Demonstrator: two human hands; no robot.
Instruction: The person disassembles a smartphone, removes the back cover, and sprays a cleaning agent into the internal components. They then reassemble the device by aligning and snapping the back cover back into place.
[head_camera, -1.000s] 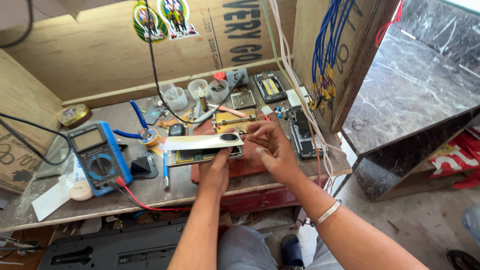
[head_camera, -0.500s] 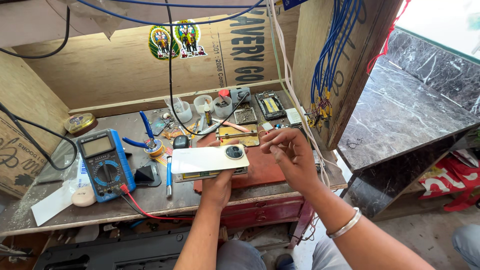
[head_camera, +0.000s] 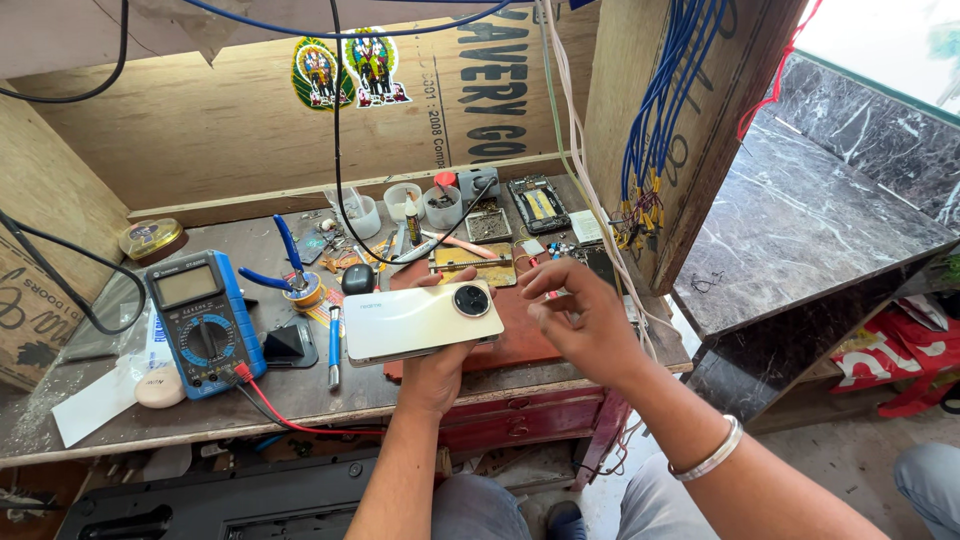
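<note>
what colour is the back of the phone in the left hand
Pale cream-white, with a round black camera ring, on the phone held in the left hand. Seen in the head view.

2 oval stickers (head_camera: 350, 70) above; multimeter screen (head_camera: 186, 286) grey.

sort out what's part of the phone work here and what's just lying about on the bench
In hand:
- phone, back up, held in the left hand
- right hand, beside the phone, fingers curled, holding nothing visible

Lying about:
- blue meter
- blue pliers
- white cups
- opened phone
- round tin
</note>
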